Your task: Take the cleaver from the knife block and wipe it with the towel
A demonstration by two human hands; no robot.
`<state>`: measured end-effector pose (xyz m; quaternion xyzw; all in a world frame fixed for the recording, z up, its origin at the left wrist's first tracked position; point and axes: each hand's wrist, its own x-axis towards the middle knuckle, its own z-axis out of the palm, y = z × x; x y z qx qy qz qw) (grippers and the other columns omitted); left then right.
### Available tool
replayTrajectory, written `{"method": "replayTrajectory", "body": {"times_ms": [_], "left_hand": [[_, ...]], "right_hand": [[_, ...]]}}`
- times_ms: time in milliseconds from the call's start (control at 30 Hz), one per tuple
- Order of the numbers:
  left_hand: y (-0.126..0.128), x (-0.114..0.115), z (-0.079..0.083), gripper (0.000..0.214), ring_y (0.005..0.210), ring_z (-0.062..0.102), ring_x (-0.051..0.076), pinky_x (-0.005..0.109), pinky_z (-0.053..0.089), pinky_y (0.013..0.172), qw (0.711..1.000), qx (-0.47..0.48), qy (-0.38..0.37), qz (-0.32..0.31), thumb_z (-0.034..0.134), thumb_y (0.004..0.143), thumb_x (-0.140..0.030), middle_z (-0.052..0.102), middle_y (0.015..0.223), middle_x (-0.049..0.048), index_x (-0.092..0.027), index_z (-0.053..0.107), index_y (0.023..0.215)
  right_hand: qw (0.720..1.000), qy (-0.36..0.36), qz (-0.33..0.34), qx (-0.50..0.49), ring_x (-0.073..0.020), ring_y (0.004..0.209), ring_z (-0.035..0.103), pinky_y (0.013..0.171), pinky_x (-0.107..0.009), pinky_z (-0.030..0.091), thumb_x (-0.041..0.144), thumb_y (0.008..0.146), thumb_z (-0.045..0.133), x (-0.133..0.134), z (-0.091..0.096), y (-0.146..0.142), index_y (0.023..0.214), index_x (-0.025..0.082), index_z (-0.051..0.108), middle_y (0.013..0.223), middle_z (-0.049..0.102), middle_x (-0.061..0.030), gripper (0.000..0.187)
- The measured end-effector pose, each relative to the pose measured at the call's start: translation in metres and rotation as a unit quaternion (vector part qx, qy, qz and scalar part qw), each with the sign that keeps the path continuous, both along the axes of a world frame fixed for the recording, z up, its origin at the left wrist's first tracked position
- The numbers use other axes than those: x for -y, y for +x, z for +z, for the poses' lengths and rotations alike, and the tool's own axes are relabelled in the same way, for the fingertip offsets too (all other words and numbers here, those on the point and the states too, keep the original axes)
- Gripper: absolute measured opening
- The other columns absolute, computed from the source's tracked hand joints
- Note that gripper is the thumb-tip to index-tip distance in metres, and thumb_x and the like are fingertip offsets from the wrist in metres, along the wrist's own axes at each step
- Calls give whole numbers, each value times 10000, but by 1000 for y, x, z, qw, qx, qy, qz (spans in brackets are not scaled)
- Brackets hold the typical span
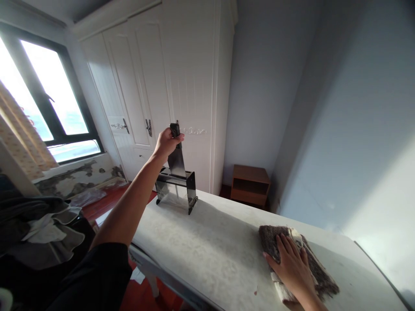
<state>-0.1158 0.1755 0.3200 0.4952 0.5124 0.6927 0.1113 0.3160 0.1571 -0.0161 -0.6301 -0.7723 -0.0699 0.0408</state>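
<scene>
My left hand [166,143] is closed around the black handle of a kitchen knife [177,162], whose broad blade points downward. The lower end of the blade meets the slotted top of a knife rack [191,190], a black frame with clear sides standing at the far left end of the table. To the right, my right hand [293,265] lies flat with its fingers somewhat apart on a folded brown-and-white cloth [322,272]. That cloth rests on the tabletop, partly covered by the hand.
The white table [214,246] stretches across the front. Behind it are a white wardrobe [194,86] and a small brown cabinet [249,183]. Dark clothes and pale fabric [55,233] are piled at left, near a window [58,86]. A bare wall stands at right.
</scene>
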Motion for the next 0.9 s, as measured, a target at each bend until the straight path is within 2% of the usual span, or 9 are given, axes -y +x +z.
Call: {"method": "replayTrajectory", "body": {"times_ms": [233, 367, 500, 700, 900], "left_hand": [[16, 16, 24, 218, 784, 658, 152, 258, 492, 685, 999, -9, 44, -7, 667, 707, -178, 670, 905, 75, -124, 555, 886], [35, 26, 24, 229, 793, 665, 157, 282, 514, 718, 999, -4, 36, -34, 658, 740, -174, 679, 934, 82, -126, 570, 946], [61, 28, 9, 277, 832, 671, 180, 326, 528, 772, 994, 15, 13, -109, 698, 726, -192, 680, 950, 98, -114, 574, 961], [108, 21, -28, 359, 902, 671, 227, 361, 533, 796, 970, 76, -39, -227, 733, 695, -233, 681, 976, 118, -106, 583, 995], [149, 13, -68, 364, 934, 668, 239, 408, 517, 882, 940, 179, 18, -289, 760, 696, -251, 682, 943, 105, -110, 586, 984]], "right_hand": [[1000, 6, 6, -14, -285, 1429, 201, 1148, -516, 102, 625, 820, 332, 0, -1, 0, 1430, 58, 401, 1514, 288, -99, 835], [1000, 18, 9, -24, -292, 1425, 210, 1151, -516, 93, 596, 819, 363, -1, -4, 0, 1419, 46, 413, 1510, 296, -119, 816], [1000, 12, 2, -16, -286, 1423, 218, 1150, -492, 116, 520, 829, 392, 0, 0, -2, 1423, 39, 404, 1511, 294, -122, 765], [1000, -12, -10, -12, -300, 1406, 258, 1136, -429, 185, 366, 826, 472, 9, 18, -12, 1423, -20, 375, 1499, 304, -170, 718], [999, -2, 3, -39, -364, 1250, 450, 1042, -455, 299, 231, 845, 484, 20, 38, -22, 1229, -46, 559, 1307, 507, -268, 480]]}}
